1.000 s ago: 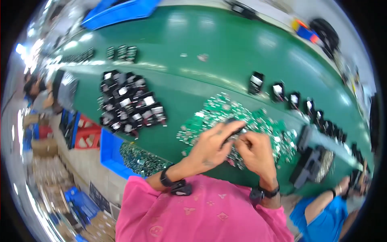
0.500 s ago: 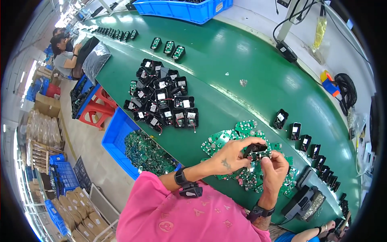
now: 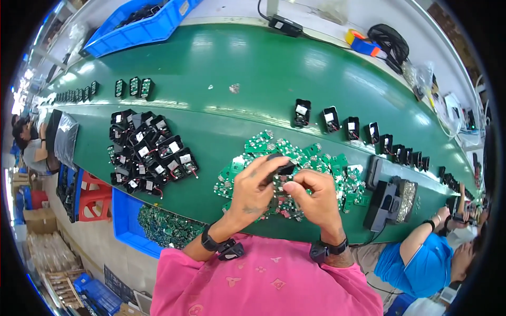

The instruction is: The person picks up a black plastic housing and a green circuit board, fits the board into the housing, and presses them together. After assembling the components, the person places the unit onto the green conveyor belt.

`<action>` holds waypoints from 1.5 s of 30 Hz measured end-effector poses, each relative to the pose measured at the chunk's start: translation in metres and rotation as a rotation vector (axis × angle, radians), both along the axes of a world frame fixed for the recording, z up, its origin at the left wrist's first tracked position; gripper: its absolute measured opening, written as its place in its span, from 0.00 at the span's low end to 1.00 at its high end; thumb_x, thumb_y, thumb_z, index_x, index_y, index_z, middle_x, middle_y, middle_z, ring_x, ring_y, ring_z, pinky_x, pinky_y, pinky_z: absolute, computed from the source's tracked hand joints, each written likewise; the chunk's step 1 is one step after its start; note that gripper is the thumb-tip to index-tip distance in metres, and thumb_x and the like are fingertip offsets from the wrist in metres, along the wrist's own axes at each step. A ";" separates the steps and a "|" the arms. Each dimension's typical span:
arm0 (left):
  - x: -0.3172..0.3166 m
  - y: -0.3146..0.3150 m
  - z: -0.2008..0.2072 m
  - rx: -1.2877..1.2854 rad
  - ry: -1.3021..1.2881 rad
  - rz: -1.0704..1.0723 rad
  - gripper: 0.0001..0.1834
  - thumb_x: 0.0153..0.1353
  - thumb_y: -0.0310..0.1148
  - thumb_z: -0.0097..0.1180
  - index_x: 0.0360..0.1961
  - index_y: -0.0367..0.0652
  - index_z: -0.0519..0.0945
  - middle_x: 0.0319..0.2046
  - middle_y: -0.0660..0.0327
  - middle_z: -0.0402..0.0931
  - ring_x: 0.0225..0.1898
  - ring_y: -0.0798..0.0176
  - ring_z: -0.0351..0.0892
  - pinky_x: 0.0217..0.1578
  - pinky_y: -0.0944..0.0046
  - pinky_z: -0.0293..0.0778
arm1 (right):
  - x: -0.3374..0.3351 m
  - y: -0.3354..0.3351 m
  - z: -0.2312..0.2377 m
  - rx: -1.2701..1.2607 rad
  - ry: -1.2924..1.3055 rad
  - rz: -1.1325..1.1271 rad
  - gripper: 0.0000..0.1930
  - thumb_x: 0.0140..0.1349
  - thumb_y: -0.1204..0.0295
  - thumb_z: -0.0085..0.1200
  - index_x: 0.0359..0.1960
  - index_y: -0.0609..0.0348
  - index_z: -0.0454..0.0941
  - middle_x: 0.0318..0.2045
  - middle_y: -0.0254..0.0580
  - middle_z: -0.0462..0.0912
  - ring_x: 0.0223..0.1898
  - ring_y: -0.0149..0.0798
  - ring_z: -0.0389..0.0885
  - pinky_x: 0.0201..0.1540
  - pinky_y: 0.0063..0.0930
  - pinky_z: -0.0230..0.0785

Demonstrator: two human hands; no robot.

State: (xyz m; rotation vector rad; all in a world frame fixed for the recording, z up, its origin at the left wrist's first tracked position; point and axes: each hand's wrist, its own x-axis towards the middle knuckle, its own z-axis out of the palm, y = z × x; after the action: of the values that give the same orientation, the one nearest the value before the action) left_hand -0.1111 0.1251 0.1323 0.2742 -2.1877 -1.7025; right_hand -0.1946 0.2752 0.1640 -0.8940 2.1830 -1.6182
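Note:
Over a spread of loose green circuit boards (image 3: 321, 158), both my hands meet at one small unit. My left hand (image 3: 254, 190) is closed round a black plastic case (image 3: 286, 169), tilted, its lower part hidden by the fingers. A small green circuit board (image 3: 280, 184) shows at the case's near side. My right hand (image 3: 315, 196) pinches this board between thumb and fingers. Whether the board sits inside the case or just against it, I cannot tell.
Left stands a cluster of black cases with wires (image 3: 142, 150); further cases (image 3: 353, 128) line up at right. A dark device (image 3: 382, 205) rests right of the boards. A blue bin (image 3: 126, 221) of boards sits below the table edge. Another person (image 3: 416, 258) works at right.
My view has swung to the right, so the table looks more level and the person at right shows more. Both hands still hold the case and board, now turned more upright.

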 end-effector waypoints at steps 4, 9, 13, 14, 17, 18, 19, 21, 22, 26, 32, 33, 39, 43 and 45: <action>-0.002 0.005 0.001 -0.048 0.042 0.030 0.30 0.54 0.12 0.51 0.59 0.44 0.78 0.50 0.49 0.77 0.34 0.65 0.82 0.30 0.68 0.76 | 0.004 0.005 0.002 0.147 0.000 0.061 0.10 0.61 0.74 0.61 0.25 0.66 0.78 0.20 0.41 0.79 0.20 0.34 0.75 0.24 0.28 0.64; -0.002 0.011 0.004 -0.007 0.122 0.102 0.32 0.57 0.11 0.46 0.64 0.40 0.71 0.50 0.49 0.77 0.35 0.67 0.81 0.32 0.68 0.77 | 0.003 0.001 0.005 0.079 0.057 0.008 0.10 0.62 0.73 0.60 0.25 0.67 0.79 0.18 0.41 0.77 0.18 0.35 0.73 0.22 0.31 0.61; 0.003 0.001 0.005 0.233 0.013 -0.086 0.29 0.59 0.12 0.45 0.62 0.40 0.72 0.49 0.56 0.77 0.33 0.72 0.78 0.32 0.69 0.76 | 0.005 -0.002 0.004 0.091 0.076 -0.061 0.11 0.62 0.73 0.61 0.24 0.66 0.78 0.16 0.40 0.75 0.17 0.35 0.72 0.22 0.31 0.60; 0.004 -0.003 0.009 0.370 -0.028 -0.154 0.29 0.60 0.14 0.47 0.64 0.41 0.70 0.54 0.56 0.75 0.36 0.70 0.80 0.35 0.69 0.78 | 0.005 -0.002 0.000 0.088 0.117 -0.090 0.11 0.62 0.73 0.61 0.23 0.66 0.78 0.16 0.40 0.75 0.17 0.34 0.71 0.21 0.31 0.59; 0.004 -0.006 0.012 0.639 0.067 -0.238 0.27 0.61 0.15 0.48 0.63 0.37 0.68 0.56 0.53 0.72 0.54 0.64 0.76 0.53 0.66 0.75 | 0.005 -0.005 -0.002 0.115 0.173 -0.103 0.13 0.63 0.72 0.61 0.21 0.65 0.77 0.16 0.40 0.74 0.17 0.37 0.72 0.20 0.32 0.60; 0.003 -0.005 0.009 0.489 0.080 -0.192 0.22 0.65 0.21 0.50 0.61 0.37 0.68 0.53 0.52 0.73 0.51 0.63 0.78 0.44 0.67 0.81 | 0.005 -0.005 -0.001 0.144 0.188 -0.084 0.14 0.63 0.70 0.60 0.21 0.64 0.77 0.17 0.42 0.75 0.17 0.40 0.74 0.20 0.34 0.62; 0.003 -0.005 0.008 0.491 0.080 -0.193 0.22 0.65 0.21 0.50 0.61 0.37 0.68 0.53 0.52 0.73 0.51 0.63 0.78 0.44 0.67 0.81 | 0.006 -0.004 0.000 0.145 0.188 -0.085 0.14 0.63 0.70 0.60 0.21 0.64 0.77 0.17 0.42 0.75 0.17 0.40 0.74 0.20 0.34 0.62; 0.002 -0.005 0.003 0.577 -0.082 -0.117 0.20 0.70 0.26 0.50 0.61 0.38 0.68 0.56 0.52 0.70 0.42 0.65 0.82 0.30 0.70 0.84 | 0.006 -0.003 -0.003 0.253 0.219 -0.076 0.10 0.65 0.70 0.59 0.28 0.63 0.78 0.18 0.43 0.76 0.19 0.41 0.77 0.21 0.33 0.65; -0.001 -0.002 0.000 0.559 -0.056 -0.094 0.18 0.71 0.29 0.49 0.60 0.37 0.68 0.54 0.52 0.72 0.37 0.66 0.83 0.24 0.71 0.83 | 0.006 -0.005 -0.007 0.255 0.219 -0.076 0.10 0.65 0.70 0.59 0.28 0.63 0.78 0.18 0.43 0.76 0.19 0.41 0.77 0.21 0.33 0.65; -0.006 0.003 0.005 0.554 -0.111 -0.080 0.17 0.72 0.29 0.47 0.60 0.36 0.68 0.49 0.53 0.75 0.31 0.67 0.82 0.24 0.71 0.82 | 0.009 -0.014 -0.007 0.137 -0.047 -0.098 0.15 0.68 0.73 0.53 0.55 0.62 0.72 0.23 0.41 0.77 0.21 0.33 0.76 0.26 0.31 0.68; -0.007 0.003 0.003 0.543 -0.073 -0.030 0.16 0.72 0.29 0.46 0.58 0.34 0.67 0.44 0.52 0.79 0.28 0.66 0.83 0.21 0.71 0.81 | 0.005 -0.021 -0.012 0.118 -0.121 -0.027 0.20 0.71 0.73 0.47 0.64 0.59 0.67 0.29 0.40 0.78 0.27 0.30 0.77 0.31 0.26 0.70; -0.007 0.003 0.003 0.494 -0.057 -0.015 0.16 0.72 0.29 0.46 0.58 0.34 0.68 0.44 0.51 0.79 0.29 0.66 0.84 0.21 0.71 0.81 | 0.003 -0.019 -0.020 0.067 -0.170 -0.010 0.20 0.71 0.73 0.47 0.64 0.59 0.68 0.31 0.38 0.78 0.28 0.28 0.75 0.32 0.24 0.69; -0.022 -0.006 -0.017 0.224 0.025 0.046 0.15 0.70 0.28 0.47 0.55 0.35 0.72 0.44 0.51 0.80 0.29 0.65 0.84 0.21 0.68 0.81 | -0.001 -0.034 -0.034 -0.106 -0.302 -0.060 0.19 0.70 0.72 0.50 0.62 0.58 0.70 0.30 0.36 0.76 0.29 0.26 0.73 0.32 0.24 0.68; -0.065 -0.042 -0.014 0.229 -0.123 0.099 0.14 0.70 0.29 0.46 0.54 0.40 0.74 0.38 0.53 0.80 0.28 0.64 0.83 0.21 0.66 0.80 | -0.032 -0.038 -0.034 0.144 -0.102 -0.166 0.18 0.69 0.70 0.53 0.58 0.61 0.74 0.30 0.35 0.78 0.29 0.24 0.72 0.33 0.21 0.67; -0.097 -0.073 -0.023 0.157 -0.112 0.202 0.13 0.70 0.29 0.45 0.54 0.44 0.74 0.35 0.55 0.79 0.25 0.63 0.83 0.21 0.64 0.80 | -0.054 -0.025 -0.039 0.151 0.348 -0.311 0.15 0.65 0.70 0.58 0.51 0.62 0.80 0.26 0.41 0.77 0.26 0.35 0.75 0.33 0.29 0.69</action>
State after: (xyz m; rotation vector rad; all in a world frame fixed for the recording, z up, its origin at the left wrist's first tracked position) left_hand -0.2084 0.0522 0.1093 0.6230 -2.0249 -1.7835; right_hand -0.2491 0.2505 0.1246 -0.8792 2.7618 -1.4844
